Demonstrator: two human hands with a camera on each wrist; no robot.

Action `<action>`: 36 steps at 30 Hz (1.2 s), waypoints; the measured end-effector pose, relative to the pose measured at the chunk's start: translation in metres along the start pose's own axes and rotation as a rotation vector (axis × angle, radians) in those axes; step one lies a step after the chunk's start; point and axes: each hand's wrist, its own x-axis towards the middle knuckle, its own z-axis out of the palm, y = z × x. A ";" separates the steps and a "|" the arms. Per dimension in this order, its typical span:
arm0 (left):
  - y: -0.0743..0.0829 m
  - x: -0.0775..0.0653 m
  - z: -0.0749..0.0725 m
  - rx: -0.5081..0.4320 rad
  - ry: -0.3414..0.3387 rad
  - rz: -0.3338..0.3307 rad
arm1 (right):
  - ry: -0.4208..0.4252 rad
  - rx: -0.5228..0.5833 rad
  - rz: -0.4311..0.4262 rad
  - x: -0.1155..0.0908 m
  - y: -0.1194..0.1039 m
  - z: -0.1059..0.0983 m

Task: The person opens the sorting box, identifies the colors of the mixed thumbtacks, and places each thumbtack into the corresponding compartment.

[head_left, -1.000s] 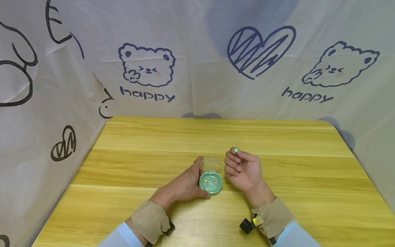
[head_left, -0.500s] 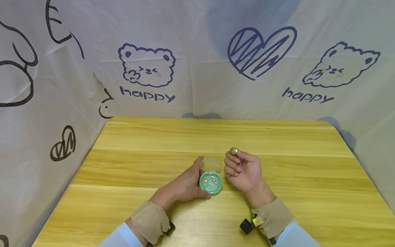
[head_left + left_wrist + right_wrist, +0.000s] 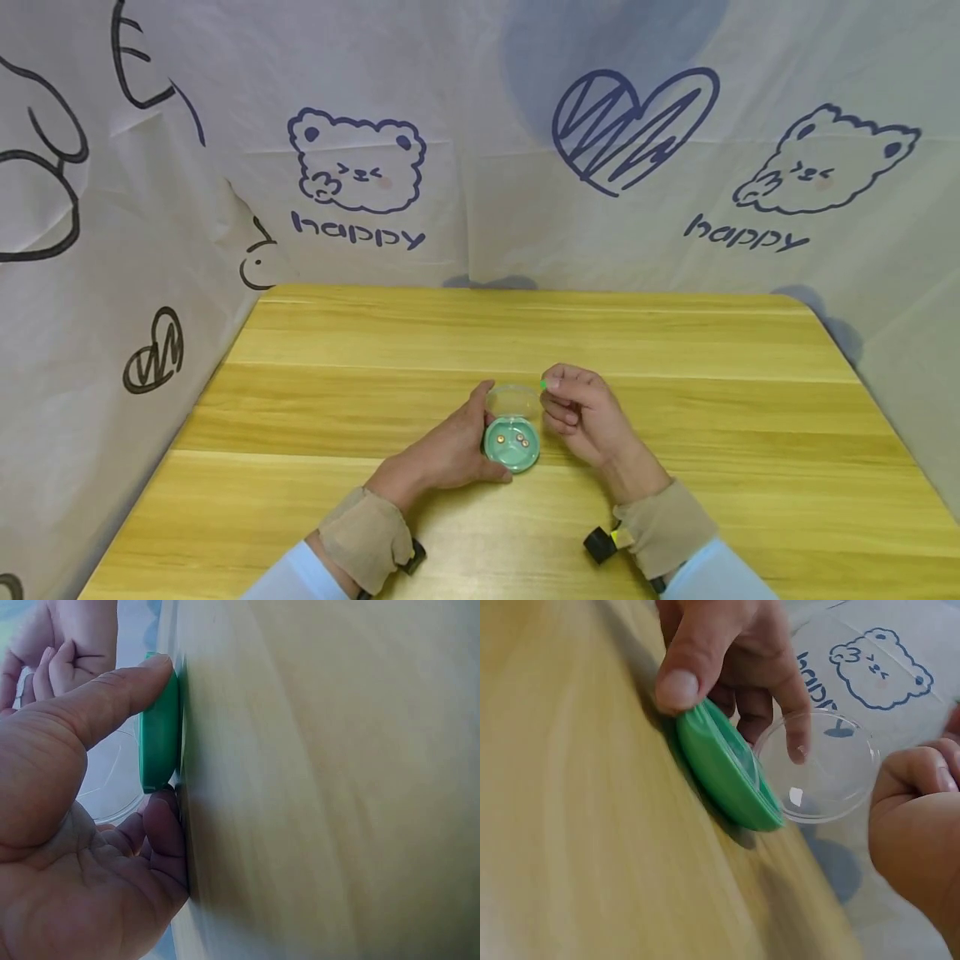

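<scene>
A round green pill box sits on the table with its clear lid raised at the back. Dividers split the box; one small gold-brown piece lies in the left compartment and two more in the right one. My left hand grips the box from the left, thumb at the front edge, fingers behind. Right of the lid, my right hand pinches a tiny bright green piece between thumb and index finger, other fingers curled. In the right wrist view the green box shows edge-on, and the green piece is hidden.
The wooden table extends around both hands. White cloth with drawn bears and hearts hangs behind it and at the sides. Each wrist carries a strapped-on camera, such as the one by the right cuff.
My right hand has turned over and shifted left, bringing the green piece close to the raised lid. The left hand and the pill box have stayed in place.
</scene>
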 end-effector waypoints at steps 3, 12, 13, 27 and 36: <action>0.000 0.000 0.000 -0.006 -0.005 0.002 | 0.057 -0.347 0.023 0.000 0.000 0.007; 0.000 -0.002 -0.002 -0.002 -0.025 0.005 | -0.087 -1.176 0.104 0.000 0.003 0.031; 0.000 -0.002 -0.002 -0.004 -0.027 0.006 | -0.111 -1.262 0.096 -0.001 0.003 0.033; 0.001 -0.002 -0.004 -0.029 -0.048 -0.003 | -0.210 -1.673 0.029 -0.002 0.011 0.036; 0.001 -0.002 -0.003 -0.022 -0.044 -0.006 | -0.202 -1.717 0.025 -0.002 0.012 0.036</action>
